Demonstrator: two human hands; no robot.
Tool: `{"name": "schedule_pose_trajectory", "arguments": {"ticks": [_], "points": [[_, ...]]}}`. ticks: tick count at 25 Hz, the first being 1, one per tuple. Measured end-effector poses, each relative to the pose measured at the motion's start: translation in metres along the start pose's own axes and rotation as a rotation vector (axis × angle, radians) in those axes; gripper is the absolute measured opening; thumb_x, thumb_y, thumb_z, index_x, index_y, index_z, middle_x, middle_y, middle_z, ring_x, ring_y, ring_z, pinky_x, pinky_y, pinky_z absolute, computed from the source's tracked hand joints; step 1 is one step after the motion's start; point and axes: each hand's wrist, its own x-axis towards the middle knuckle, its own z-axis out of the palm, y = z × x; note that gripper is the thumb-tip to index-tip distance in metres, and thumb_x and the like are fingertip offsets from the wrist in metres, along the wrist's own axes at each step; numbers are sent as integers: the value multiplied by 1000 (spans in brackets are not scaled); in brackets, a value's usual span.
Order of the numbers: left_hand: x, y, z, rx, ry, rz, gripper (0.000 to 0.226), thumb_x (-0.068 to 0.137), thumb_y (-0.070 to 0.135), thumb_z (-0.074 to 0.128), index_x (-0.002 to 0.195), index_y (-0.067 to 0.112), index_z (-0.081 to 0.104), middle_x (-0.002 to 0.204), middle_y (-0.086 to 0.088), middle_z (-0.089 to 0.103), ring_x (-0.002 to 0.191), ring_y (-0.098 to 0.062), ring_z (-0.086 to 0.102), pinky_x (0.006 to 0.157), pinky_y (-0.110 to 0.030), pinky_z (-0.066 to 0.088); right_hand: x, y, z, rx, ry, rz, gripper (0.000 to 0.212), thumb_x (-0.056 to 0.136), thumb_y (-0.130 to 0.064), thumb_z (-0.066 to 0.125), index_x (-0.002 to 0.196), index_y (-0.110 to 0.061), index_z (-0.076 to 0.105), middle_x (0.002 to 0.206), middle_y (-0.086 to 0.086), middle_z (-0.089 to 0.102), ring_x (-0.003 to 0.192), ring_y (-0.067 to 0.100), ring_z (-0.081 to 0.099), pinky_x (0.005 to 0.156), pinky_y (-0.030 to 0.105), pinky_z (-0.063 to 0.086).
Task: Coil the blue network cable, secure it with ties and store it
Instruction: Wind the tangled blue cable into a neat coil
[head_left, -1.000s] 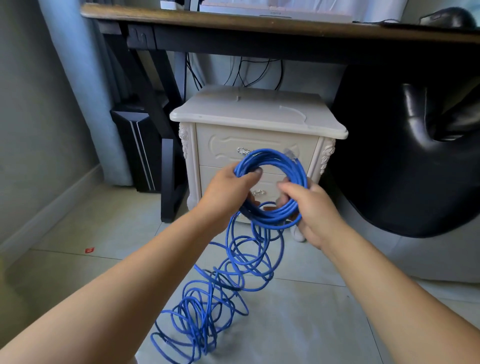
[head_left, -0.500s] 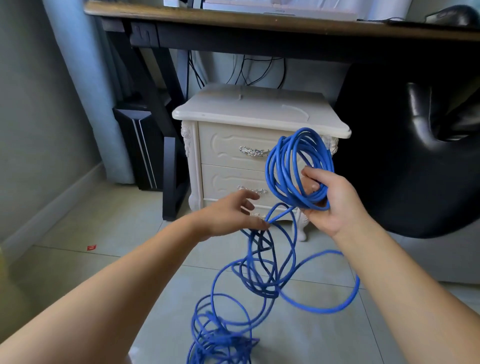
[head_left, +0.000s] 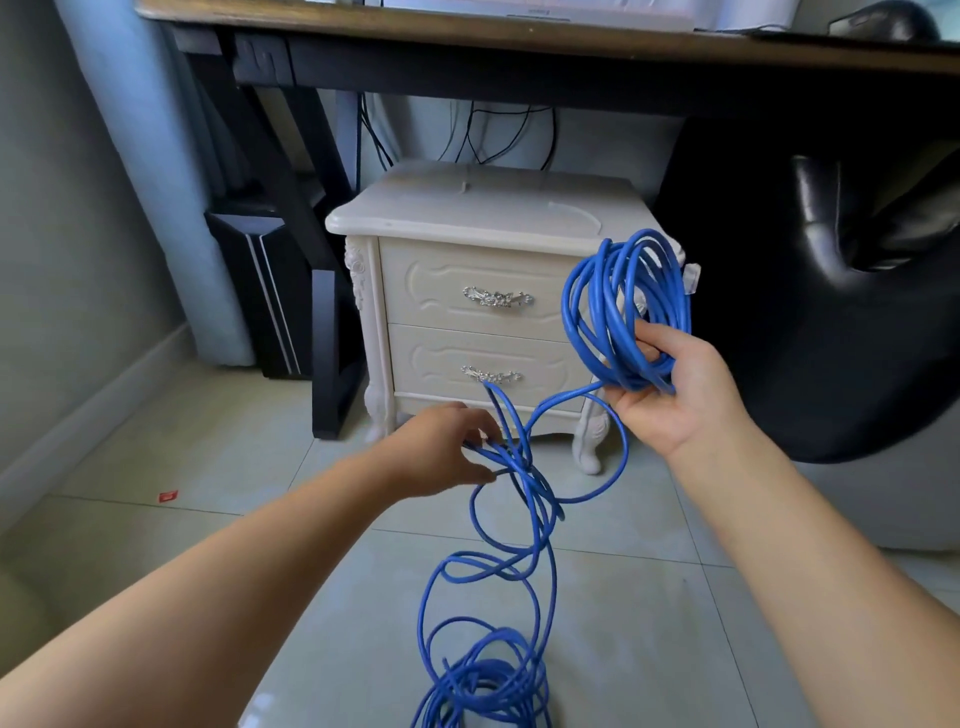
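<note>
Your right hand (head_left: 680, 397) grips the coiled part of the blue network cable (head_left: 621, 312) in front of the white nightstand (head_left: 467, 218), further right than half a second ago. Your left hand (head_left: 441, 452), open then, now pinches the loose strands, which trail down to a tangle on the tiled floor (head_left: 654, 623).

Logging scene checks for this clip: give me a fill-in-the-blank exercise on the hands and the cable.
The right hand holds the wound coil of ____ cable.
The left hand pinches loose strands that trail down to a pile on the ____.
The white nightstand has ____ drawers.
Missing words: blue; floor; two.
</note>
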Motion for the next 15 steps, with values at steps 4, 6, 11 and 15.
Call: {"name": "schedule_pose_trajectory", "arguments": {"ticks": [4, 6, 11, 15], "points": [[7, 2, 4, -57, 214, 22, 20, 88, 30, 70, 105, 19, 69, 88, 4, 54, 74, -12, 51, 67, -23, 36, -3, -4, 0, 22, -21, -14, 23, 94, 0, 46, 74, -12, 47, 47, -4, 39, 47, 8, 43, 62, 30, 59], [8, 4, 3, -143, 400, 32, 22, 87, 29, 71, 105, 18, 66, 93, 2, 51, 72, -5, 49, 69, -21, 36, -2, -8, -2, 54, -51, -4, 19, 87, 5, 49, 76, -10, 50, 61, 0, 42, 60, 13, 47, 58, 32, 59], [7, 14, -8, -22, 604, -285, 48, 80, 58, 68, 68, 18, 46, 71, 3, 49, 66, -23, 48, 54, -30, 32, 0, -15, -4, 153, -53, -39, 31, 54, 7, 57, 81, -9, 54, 73, 4, 44, 72, 19, 49, 59, 38, 60], [11, 16, -8, -52, 402, -410, 55, 75, 71, 64, 73, 18, 50, 75, -2, 61, 70, -24, 62, 56, -30, 45, 1, -15, -2, 127, -59, -27, 20, 70, 9, 52, 80, -8, 52, 75, 6, 41, 70, 20, 45, 62, 39, 61]]}}
